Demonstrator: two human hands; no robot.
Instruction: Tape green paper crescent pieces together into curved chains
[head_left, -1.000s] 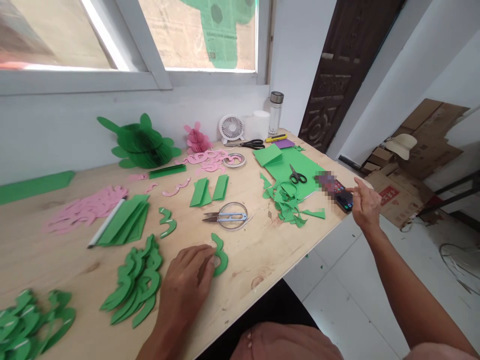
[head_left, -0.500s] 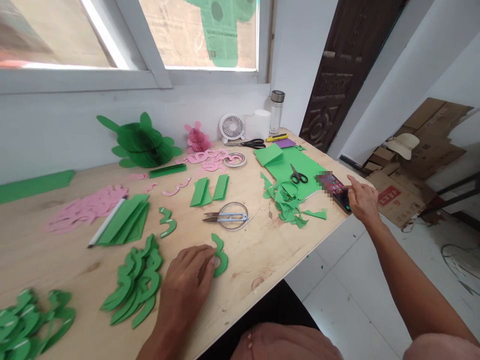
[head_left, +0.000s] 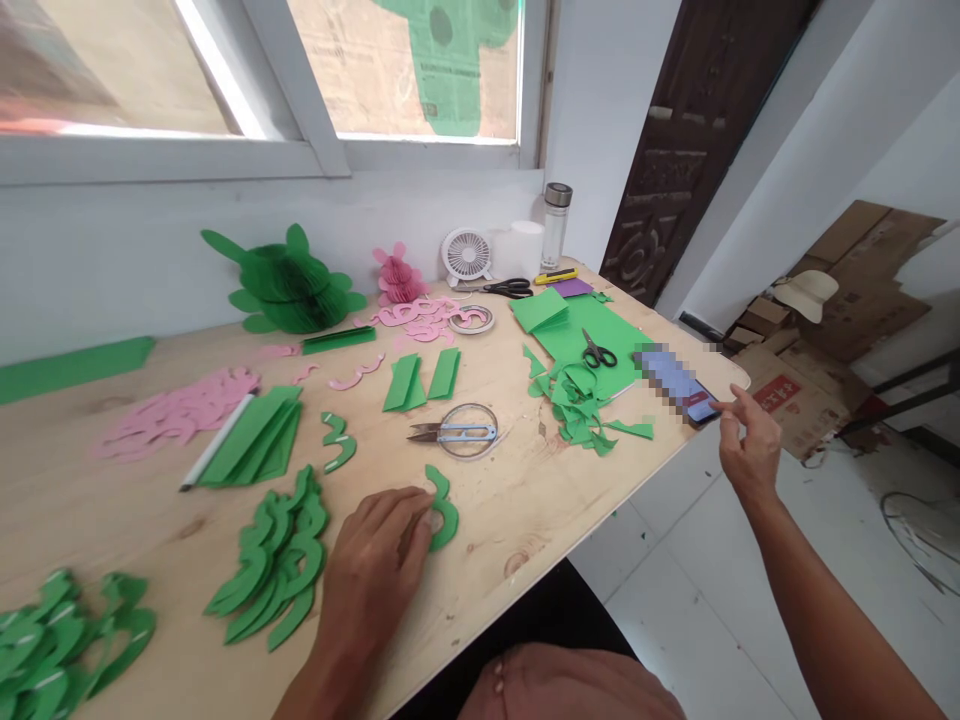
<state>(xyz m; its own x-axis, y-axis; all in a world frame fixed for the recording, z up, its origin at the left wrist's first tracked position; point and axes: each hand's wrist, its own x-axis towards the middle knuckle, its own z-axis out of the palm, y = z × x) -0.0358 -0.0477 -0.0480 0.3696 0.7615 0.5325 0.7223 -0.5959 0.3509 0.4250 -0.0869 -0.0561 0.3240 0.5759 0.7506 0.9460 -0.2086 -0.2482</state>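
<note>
My left hand [head_left: 382, 555] rests on the table, its fingers closed on a curvy green paper cutout [head_left: 445, 518]; part of the cutout is hidden under the fingers. At the table's right edge lies a phone [head_left: 679, 383] with its screen lit. My right hand [head_left: 750, 435] is at its near end, index finger stretched out by the screen and nothing in its grip. Blue-handled thread snips [head_left: 457, 433] lie over a roll of clear tape [head_left: 491, 448] beyond my left hand. A pile of similar green cutouts [head_left: 277, 560] sits left of that hand.
Green scraps [head_left: 574, 405] and black scissors [head_left: 598, 350] lie on and around green sheets [head_left: 622, 335]. Pink cutouts [head_left: 176, 415], folded green paper [head_left: 251, 440], a white pen [head_left: 217, 442], a fan [head_left: 466, 255] and a glass bottle [head_left: 555, 230] are farther off.
My right hand has drawn back toward the phone's near end, to the right and down. The phone's screen went from app icons to a pale blue page. My left hand stays put.
</note>
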